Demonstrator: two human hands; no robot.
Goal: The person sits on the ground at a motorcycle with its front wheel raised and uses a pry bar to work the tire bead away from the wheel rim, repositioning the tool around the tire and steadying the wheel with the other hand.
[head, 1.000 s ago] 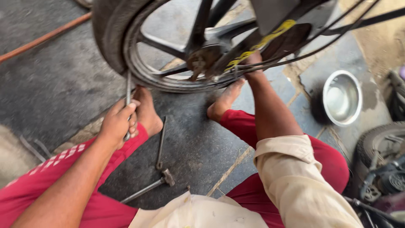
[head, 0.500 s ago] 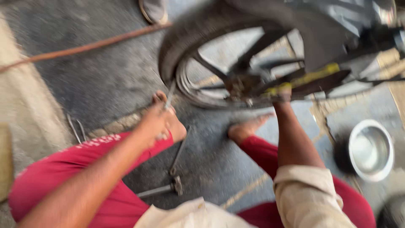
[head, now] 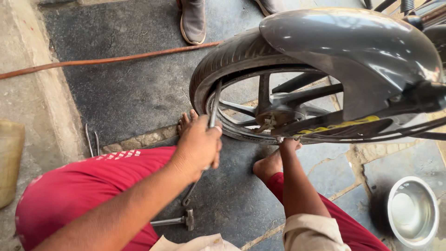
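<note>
Roadside tyre-repair workshop, open ground. Evidence: motorcycle wheel (head: 260, 93) raised beyond the hands, hammer (head: 174, 221) on oil-stained paving below the left hand (head: 200, 146), orange air hose (head: 107, 60) further out.

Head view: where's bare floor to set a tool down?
Free: dark floor between the orange hose and left hand; stone left of the steel bowl. Crowded: around the hammer, feet and wheel.

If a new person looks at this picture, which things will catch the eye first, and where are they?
The big black motorcycle wheel under its grey mudguard fills the upper right. At centre, the left hand grips a metal tyre lever set against the wheel's rim, while the right hand reaches under the wheel. A steel bowl sits at bottom right.
</note>
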